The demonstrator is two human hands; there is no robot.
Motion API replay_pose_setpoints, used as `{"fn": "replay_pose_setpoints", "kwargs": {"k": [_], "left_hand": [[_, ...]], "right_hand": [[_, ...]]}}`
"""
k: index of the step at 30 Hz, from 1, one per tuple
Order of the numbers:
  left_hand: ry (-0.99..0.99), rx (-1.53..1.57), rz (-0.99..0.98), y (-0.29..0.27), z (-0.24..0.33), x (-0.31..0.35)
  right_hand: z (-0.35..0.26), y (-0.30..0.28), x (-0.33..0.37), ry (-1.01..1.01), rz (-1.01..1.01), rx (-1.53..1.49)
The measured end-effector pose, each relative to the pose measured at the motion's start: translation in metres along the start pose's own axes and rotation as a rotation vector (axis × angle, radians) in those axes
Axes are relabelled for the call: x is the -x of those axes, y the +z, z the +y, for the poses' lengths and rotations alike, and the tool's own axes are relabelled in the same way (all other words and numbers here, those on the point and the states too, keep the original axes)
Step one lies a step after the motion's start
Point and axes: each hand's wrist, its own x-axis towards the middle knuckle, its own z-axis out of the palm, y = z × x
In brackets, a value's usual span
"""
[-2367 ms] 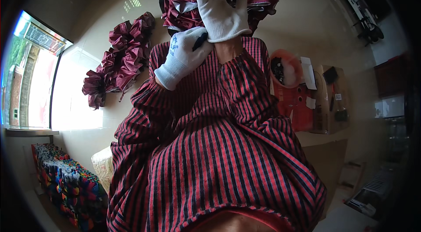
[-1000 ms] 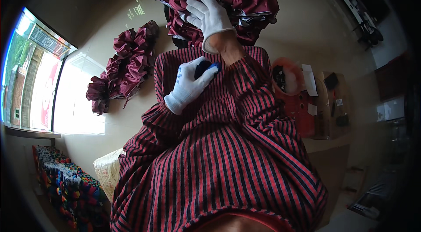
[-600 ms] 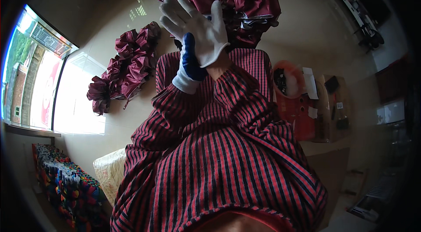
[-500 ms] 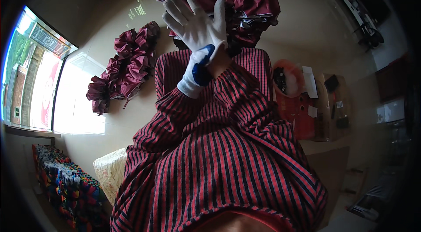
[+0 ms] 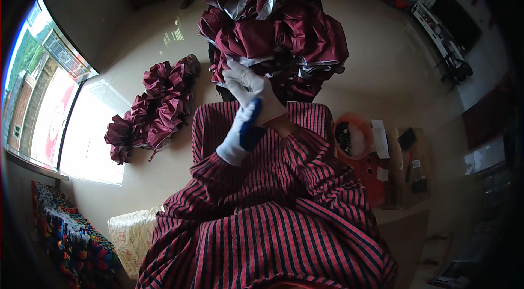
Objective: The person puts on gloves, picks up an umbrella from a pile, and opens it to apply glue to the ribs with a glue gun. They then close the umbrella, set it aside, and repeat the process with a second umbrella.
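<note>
My hands are together above my lap, both in white work gloves. My left hand (image 5: 241, 131), its glove coated blue on the palm side, closes on the white glove (image 5: 266, 102) at the heel of my right hand (image 5: 254, 84). Some left fingers are hidden behind the right hand. The right hand's fingers reach up and left, slightly bent, with nothing in them; a strip of bare wrist shows below its glove. Just beyond the fingertips lies a heap of maroon, silver-lined cloth that looks like umbrellas (image 5: 248, 37), on a dark support mostly hidden under it.
More crumpled maroon umbrellas (image 5: 164, 108) lie on the shiny floor to the left. On my right stand a pinkish tub (image 5: 363, 125) and a board (image 5: 420, 180) with small tools. A pale wrapped package (image 5: 131, 234) and a multicoloured pile (image 5: 76, 234) are at lower left.
My joined hands have come down toward my lap in the picture. The right fingers, spread wide before, have drawn closer together and bent left. The view has tilted up, showing more of the heap.
</note>
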Motion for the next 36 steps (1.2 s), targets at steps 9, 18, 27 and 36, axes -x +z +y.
{"fn": "replay_pose_setpoints", "kwargs": {"k": [9,18,27,36], "left_hand": [[-0.051,-0.356,0.339,-0.001,-0.034,0.002],[0.144,-0.348,0.437,-0.047,-0.013,-0.011],[-0.092,-0.404,0.343,-0.048,-0.01,-0.012],[0.174,-0.49,0.307,-0.042,0.029,-0.01]], "right_hand": [[0.055,0.008,-0.068,-0.207,0.096,0.772],[0.104,-0.056,-0.27,-0.168,0.344,1.405],[0.147,-0.113,-0.297,0.658,-0.005,1.371],[0.019,-0.163,-0.303,0.114,0.48,0.191]]}}
